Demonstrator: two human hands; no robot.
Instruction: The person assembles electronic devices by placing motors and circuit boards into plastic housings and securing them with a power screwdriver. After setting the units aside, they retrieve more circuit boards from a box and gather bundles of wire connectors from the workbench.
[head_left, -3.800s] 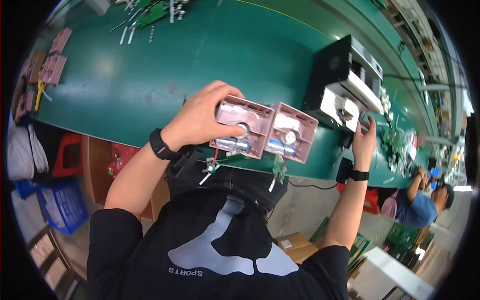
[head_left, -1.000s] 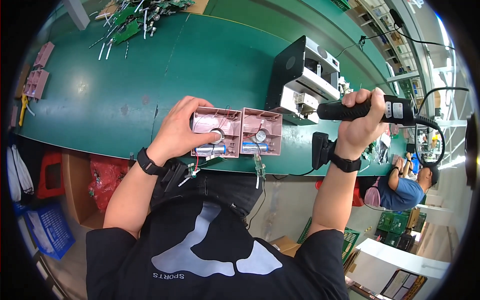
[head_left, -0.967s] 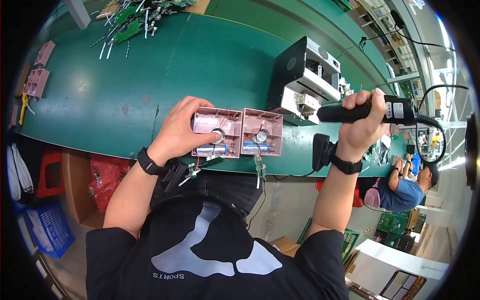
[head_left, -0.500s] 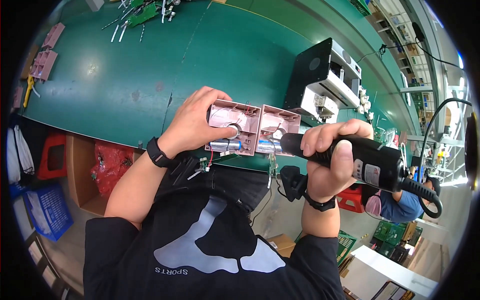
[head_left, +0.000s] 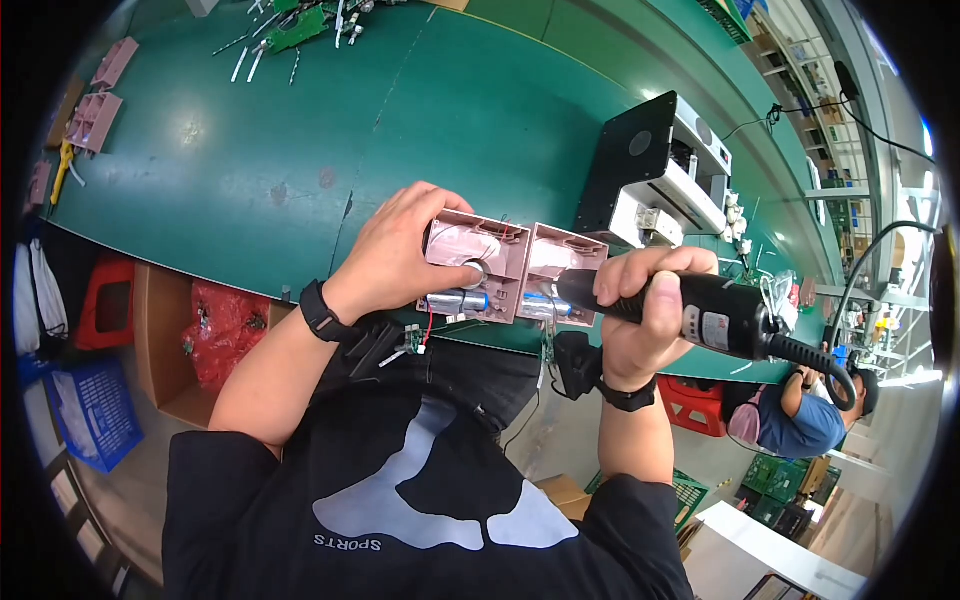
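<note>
So the left hand (head_left: 395, 245) has a proper grip on the left pink housing (head_left: 512, 258), fingers around its outer side and the thumb reaching in onto a round silver part (head_left: 482, 267). That housing sits near the front edge of the green bench (head_left: 260, 180), hollow side up, with a silver-and-blue cylinder (head_left: 460, 301) lying along its near side. Right next to it is the right pink housing (head_left: 550, 255), same way up, with its own blue-and-silver cylinder (head_left: 545, 307). The right hand (head_left: 645, 310) is wrapped around a chunky black corded tool (head_left: 740, 318), thumb on top, and the tool's front end is over that second housing. Can't tell if the tip actually touches anything in there. A small green circuit board (head_left: 412, 340) on wires hangs by the near side of the left housing. Just behind the right one there's a black-and-silver machine (head_left: 650, 165), and a messy pile of green boards (head_left: 300, 28) is at the far side of the bench. Off to the right, a co-worker in a blue top (head_left: 810, 415) is sitting at the bench too.
</note>
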